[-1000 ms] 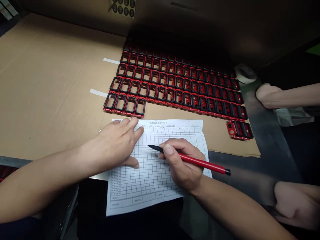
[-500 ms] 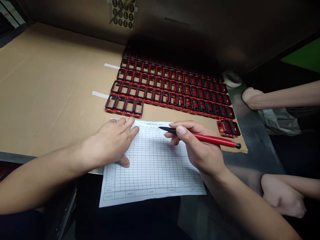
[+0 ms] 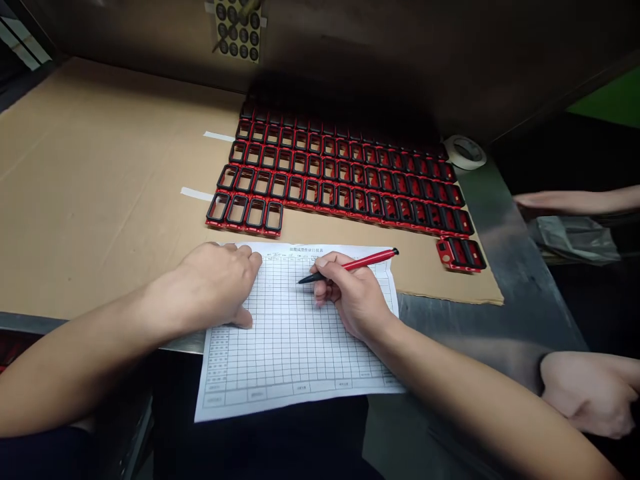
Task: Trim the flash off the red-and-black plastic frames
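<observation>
A printed form with a grid (image 3: 280, 333) lies over the front edge of the table, its lower part hanging past the edge. My left hand (image 3: 220, 280) rests on the form's upper left, fingers laid out on the paper and the thumb apart from them. Between the thumb and fingers of my right hand (image 3: 355, 293) is a red and black pen (image 3: 370, 259). The pen's dark tip points down and left over the upper middle of the grid; whether it touches the paper I cannot tell.
Rows of red and black rectangular frames (image 3: 320, 167) stand on a cardboard sheet (image 3: 110, 180) behind the form. A short stack (image 3: 461, 255) sits at the right. A tape roll (image 3: 466, 152) lies behind it. Another person's hands (image 3: 587, 393) are at the right.
My right hand has moved left and the pen tip has come lower on the form, with the pen's rear end now tilted up. My left hand stays on the paper. The other person's upper hand has shifted right.
</observation>
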The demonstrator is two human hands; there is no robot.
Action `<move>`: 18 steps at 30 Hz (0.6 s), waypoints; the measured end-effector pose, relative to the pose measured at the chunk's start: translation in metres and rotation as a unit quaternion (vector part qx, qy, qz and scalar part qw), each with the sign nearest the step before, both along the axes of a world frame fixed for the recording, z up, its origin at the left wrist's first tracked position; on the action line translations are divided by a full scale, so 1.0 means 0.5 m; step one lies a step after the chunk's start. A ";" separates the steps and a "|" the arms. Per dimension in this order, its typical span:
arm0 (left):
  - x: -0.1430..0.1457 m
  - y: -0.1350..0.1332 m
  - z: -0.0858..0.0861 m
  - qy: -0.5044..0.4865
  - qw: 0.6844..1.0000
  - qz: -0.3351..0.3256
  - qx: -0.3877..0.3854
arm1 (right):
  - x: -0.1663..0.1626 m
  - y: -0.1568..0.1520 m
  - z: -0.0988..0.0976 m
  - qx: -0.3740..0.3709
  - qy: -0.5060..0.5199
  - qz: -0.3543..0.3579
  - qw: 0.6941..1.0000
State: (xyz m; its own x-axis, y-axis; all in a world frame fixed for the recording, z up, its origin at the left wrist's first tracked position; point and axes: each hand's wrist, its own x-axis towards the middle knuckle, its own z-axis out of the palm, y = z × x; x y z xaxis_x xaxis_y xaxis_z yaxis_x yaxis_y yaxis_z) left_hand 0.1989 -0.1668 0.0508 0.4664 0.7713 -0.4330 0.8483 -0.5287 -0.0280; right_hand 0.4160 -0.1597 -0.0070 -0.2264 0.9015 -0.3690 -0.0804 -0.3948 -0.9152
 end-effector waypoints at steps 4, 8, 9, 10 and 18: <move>0.002 -0.002 -0.001 -0.001 1.000 -0.002 -0.006 | -0.009 -0.014 -0.002 0.041 -0.033 0.003 0.999; 0.007 -0.002 0.002 0.005 1.000 0.002 -0.011 | -0.012 -0.036 -0.006 0.118 -0.060 0.020 0.991; 0.008 -0.003 0.004 0.014 1.000 0.004 -0.016 | -0.010 -0.039 -0.007 0.131 -0.066 0.031 0.989; 0.010 -0.004 0.006 0.022 1.000 0.006 -0.020 | -0.008 -0.042 -0.007 0.140 -0.072 0.042 0.987; 0.018 -0.013 0.010 0.038 0.999 0.000 -0.011 | -0.001 -0.023 -0.001 0.106 -0.044 0.077 0.990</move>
